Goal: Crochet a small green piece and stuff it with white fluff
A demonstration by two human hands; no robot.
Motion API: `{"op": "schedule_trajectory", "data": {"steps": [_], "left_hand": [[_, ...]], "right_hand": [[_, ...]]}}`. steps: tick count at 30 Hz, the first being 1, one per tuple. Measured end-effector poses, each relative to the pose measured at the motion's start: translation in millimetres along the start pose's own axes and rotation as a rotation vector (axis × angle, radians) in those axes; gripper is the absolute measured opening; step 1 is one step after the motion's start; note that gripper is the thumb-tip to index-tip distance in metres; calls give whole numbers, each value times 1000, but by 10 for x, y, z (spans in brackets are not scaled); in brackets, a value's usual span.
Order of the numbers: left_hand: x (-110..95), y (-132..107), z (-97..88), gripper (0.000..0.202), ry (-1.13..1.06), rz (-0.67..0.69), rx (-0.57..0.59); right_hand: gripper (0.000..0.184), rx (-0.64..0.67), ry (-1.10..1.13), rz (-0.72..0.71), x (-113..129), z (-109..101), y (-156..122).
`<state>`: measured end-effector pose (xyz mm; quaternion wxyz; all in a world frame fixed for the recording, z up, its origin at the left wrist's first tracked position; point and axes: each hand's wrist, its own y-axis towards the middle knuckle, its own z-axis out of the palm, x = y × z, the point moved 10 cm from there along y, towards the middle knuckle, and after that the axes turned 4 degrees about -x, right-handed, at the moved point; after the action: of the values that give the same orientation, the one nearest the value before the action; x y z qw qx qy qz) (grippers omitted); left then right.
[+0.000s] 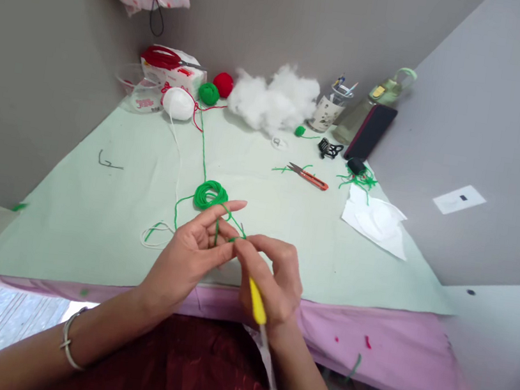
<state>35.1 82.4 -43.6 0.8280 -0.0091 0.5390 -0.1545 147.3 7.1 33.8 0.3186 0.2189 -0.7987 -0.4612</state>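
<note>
Dark red fabric (197,367) covers the person's lap at the bottom of the view, with both bare forearms reaching forward over it and a thin bracelet (68,339) on the left wrist. Both hands meet just above the near edge of the worktop (92,216), which is covered by a pale green sheet over a pink cloth (389,342). The left hand (194,250) pinches a strand of green yarn (230,229) between thumb and fingers, its index finger stretched out straight. The right hand (273,274) is closed around a yellow-handled crochet hook (257,301), whose tip points into the pinched yarn. That strand runs back to a small green yarn coil (210,194) lying just beyond the fingers. Only a loop or two seems to sit at the hook and no worked fabric shows, so the crochet looks barely started, with nearly all of it left. A loose white yarn loop (155,235) lies near the left hand. Farther back are orange-handled snips (311,176), a white paper sheet (375,221), green yarn scraps (359,180) and a black clip (329,148). Along the wall stand a white yarn ball (178,103), a green ball (209,93), a red ball (223,84), a heap of white stuffing (273,101), a cup of pens (328,111), a water bottle (374,104) and red scissors (166,58) on a box. Nothing blocks the hands.
</note>
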Motion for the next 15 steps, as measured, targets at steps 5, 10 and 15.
{"op": "schedule_trajectory", "data": {"steps": [5, 10, 15], "left_hand": [[169, -7, 71, 41, -217, -278, 56], [59, 23, 16, 43, -111, -188, 27], [-61, 25, -65, 42, -9, -79, -32]], "right_hand": [[28, -70, 318, 377, -361, -16, -15], [20, -146, 659, 639, -579, 56, -32], [20, -169, 632, 635, -572, 13, -49]]}}
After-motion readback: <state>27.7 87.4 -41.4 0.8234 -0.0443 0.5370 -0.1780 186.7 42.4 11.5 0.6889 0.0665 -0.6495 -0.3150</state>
